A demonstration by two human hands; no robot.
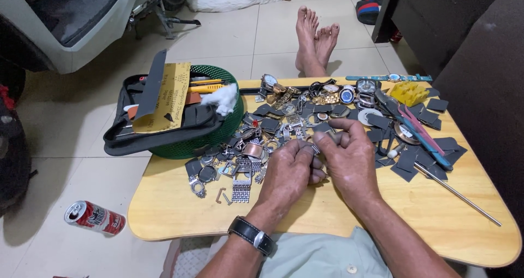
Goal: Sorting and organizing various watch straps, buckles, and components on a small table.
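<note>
Both hands meet over the middle of a low wooden table [180, 212]. My left hand [291, 171], with a black wristwatch [251, 235] on its wrist, and my right hand [349, 157] pinch a small silver metal watch part [315, 149] between their fingertips. Right behind the hands lies a heap of watch cases, metal bands and links [262, 141]. A silver mesh band [240, 188] lies just left of my left hand.
A green basket [218, 133] holding a black tool pouch, sandpaper and a white cloth sits at the table's left. Dark sandpaper squares [406, 160], blue and pink tools [423, 139] and a thin metal rod [458, 195] lie to the right. A red can [94, 217] lies on the tiled floor.
</note>
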